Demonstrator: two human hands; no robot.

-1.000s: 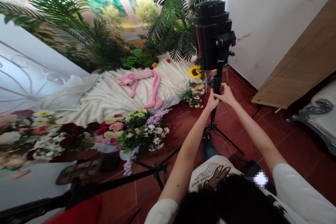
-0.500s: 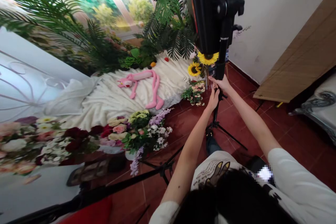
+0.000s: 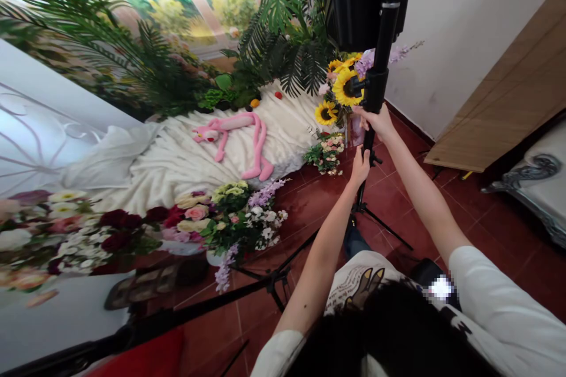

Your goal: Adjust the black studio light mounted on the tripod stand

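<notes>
A black light stand (image 3: 372,91) rises in front of me and carries a black lamp head (image 3: 360,3), cut off by the top edge. My right hand (image 3: 379,122) is wrapped around the pole just below a collar with a knob. Lower down, my left hand (image 3: 361,166) grips the same pole close to another knob. Part of the pole is hidden by my fingers. The stand's legs (image 3: 389,228) spread on the floor near my foot. Sunflowers (image 3: 347,87) are just behind the pole, left of my right hand.
A pink plush toy (image 3: 239,123) lies on a cream cloth (image 3: 150,168). Flower bunches (image 3: 247,218) line its near side. A second black stand (image 3: 194,300) crosses the lower left. To the right are a wooden panel (image 3: 499,88) and ornate furniture (image 3: 539,177). Palm leaves (image 3: 283,12) hang behind.
The lamp head and upper pole have risen. My right hand has moved up with the pole, and my left hand sits slightly lower, so the gap between my hands is wider.
</notes>
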